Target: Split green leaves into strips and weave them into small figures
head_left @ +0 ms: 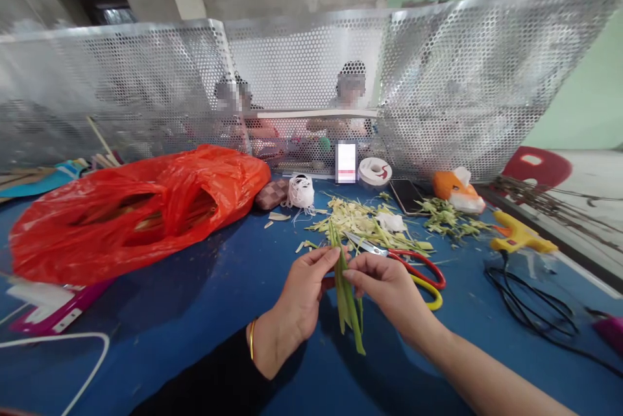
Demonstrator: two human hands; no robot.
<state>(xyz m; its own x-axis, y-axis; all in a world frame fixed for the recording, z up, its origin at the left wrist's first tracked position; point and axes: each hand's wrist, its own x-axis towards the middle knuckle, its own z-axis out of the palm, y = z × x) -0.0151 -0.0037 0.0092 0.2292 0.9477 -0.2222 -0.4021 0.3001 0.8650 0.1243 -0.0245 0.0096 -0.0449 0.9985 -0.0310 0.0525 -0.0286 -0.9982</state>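
Note:
A small bundle of green leaf strips hangs upright between my hands above the blue table. My left hand pinches it between thumb and fingers near the upper part. On the other side, my right hand has its thumb and fingertips closed on the edge of the same strips. Scissors with red and yellow handles lie just behind my right hand, which partly covers them. Beyond both hands spreads a pile of pale green and yellow plant trimmings.
At left lies a large red plastic bag. White string, a ribbon spool and a phone sit farther back. A yellow glue gun with black cable is at right. A perforated metal screen stands behind, with people beyond.

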